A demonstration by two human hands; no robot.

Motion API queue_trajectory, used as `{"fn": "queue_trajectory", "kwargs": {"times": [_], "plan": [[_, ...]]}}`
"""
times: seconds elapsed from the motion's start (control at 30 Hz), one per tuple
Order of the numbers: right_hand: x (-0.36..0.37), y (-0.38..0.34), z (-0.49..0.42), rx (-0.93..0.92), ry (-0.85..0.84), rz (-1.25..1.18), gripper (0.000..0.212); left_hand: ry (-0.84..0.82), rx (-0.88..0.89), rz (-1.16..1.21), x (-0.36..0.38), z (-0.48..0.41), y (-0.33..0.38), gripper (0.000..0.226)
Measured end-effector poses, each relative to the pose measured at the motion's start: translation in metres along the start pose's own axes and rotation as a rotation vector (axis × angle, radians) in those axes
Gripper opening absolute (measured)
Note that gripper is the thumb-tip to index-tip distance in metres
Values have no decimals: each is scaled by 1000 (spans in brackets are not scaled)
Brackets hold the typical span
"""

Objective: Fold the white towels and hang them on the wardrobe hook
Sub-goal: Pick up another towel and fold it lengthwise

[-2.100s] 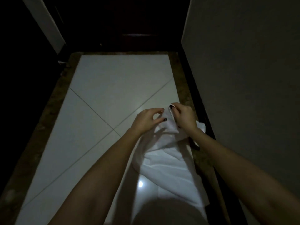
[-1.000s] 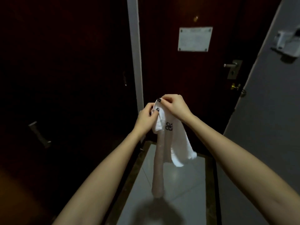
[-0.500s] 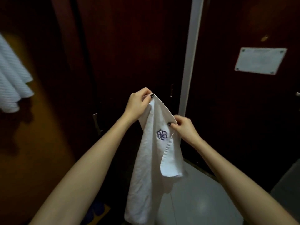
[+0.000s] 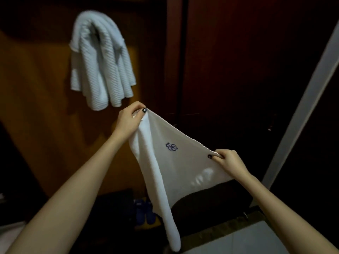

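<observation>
The left hand (image 4: 128,120) and right hand (image 4: 226,159) each pinch a top corner of the white embroidered cloth towel (image 4: 172,162), which hangs stretched between and below them.

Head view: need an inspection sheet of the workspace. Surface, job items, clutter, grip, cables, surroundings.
Surface: tiled floor, lower right.
Job's things: white towel with a blue emblem, stretched in the air; ribbed towel hanging on the wardrobe panel, hook hidden.
Clutter: blue shoes low down, behind the held towel's tail.
Grip: left hand and right hand each pinch a top corner.
Cables: nothing seen.
Surroundings: dark wood doors, pale frame strip.
</observation>
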State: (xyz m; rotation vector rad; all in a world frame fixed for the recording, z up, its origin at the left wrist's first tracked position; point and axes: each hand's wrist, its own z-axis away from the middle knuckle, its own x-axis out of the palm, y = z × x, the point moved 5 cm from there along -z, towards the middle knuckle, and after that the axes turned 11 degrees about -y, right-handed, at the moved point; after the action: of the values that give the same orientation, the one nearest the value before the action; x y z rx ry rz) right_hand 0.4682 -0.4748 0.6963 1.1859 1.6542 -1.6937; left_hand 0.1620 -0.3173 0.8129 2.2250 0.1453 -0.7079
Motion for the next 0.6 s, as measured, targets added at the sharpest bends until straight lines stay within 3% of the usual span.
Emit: {"fn": "queue_trajectory", "kwargs": {"times": [0.1,0.2,0.3,0.43,0.6], "plan": [[16,-20,-7,-16,-24,-130,23,50,-119,-68,-31,28,-31,14],[34,-57,-13,-50,-154,-618,15,52,-267,-30,-50,48,-63,19],[55,-110,-20,-107,-390,-1003,35,61,-356,23,-66,61,-78,14],[78,-184,-34,-216,-487,-1028,34,76,-394,171,-79,77,-84,14],[86,-258,-53,-308,-546,-1023,25,214,-384,269,-94,91,-90,19]]}}
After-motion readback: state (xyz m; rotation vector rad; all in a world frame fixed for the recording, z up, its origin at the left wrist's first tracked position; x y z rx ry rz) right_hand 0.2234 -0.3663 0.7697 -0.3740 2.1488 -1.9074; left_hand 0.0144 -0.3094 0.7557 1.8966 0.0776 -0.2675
